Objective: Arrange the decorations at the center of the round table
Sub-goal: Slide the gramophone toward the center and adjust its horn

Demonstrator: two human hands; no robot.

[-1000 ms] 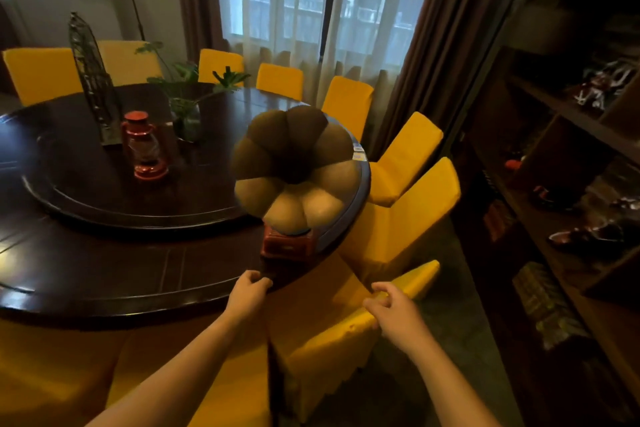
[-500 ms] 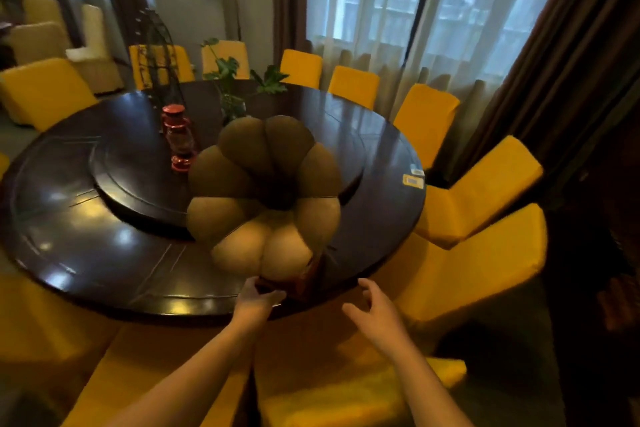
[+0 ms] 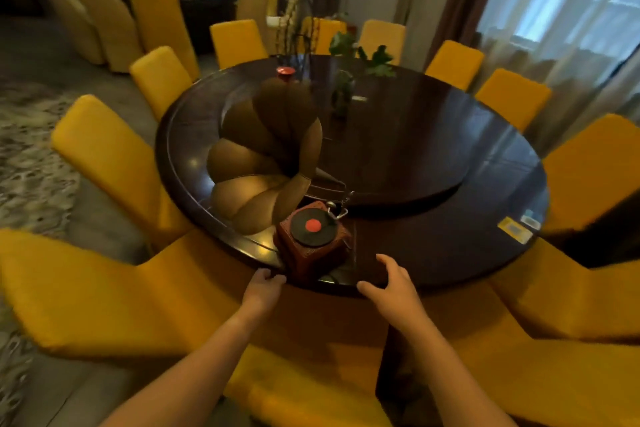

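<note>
A toy gramophone stands at the near edge of the dark round table (image 3: 450,246). Its red box base (image 3: 311,250) carries a black record with a red label, and its big brown horn (image 3: 263,156) leans up and to the left. My left hand (image 3: 263,288) is curled on the base's near-left bottom corner, at the table's rim. My right hand (image 3: 391,284) hovers open just right of the base, fingers spread, not touching it. On the raised turntable disc (image 3: 398,163) at the far side are a red lantern (image 3: 285,71), mostly hidden by the horn, and a green plant in a glass vase (image 3: 343,94).
Yellow covered chairs (image 3: 114,156) ring the table closely; one chair back (image 3: 311,340) sits right under my arms. Small cards (image 3: 516,230) lie near the table's right edge. Curtained windows are at the right, and another table with chairs stands at the far left.
My right hand left the chair back and rose beside the gramophone base. My view swung round, so the record now shows and the horn faces left. My left hand stays at the base.
</note>
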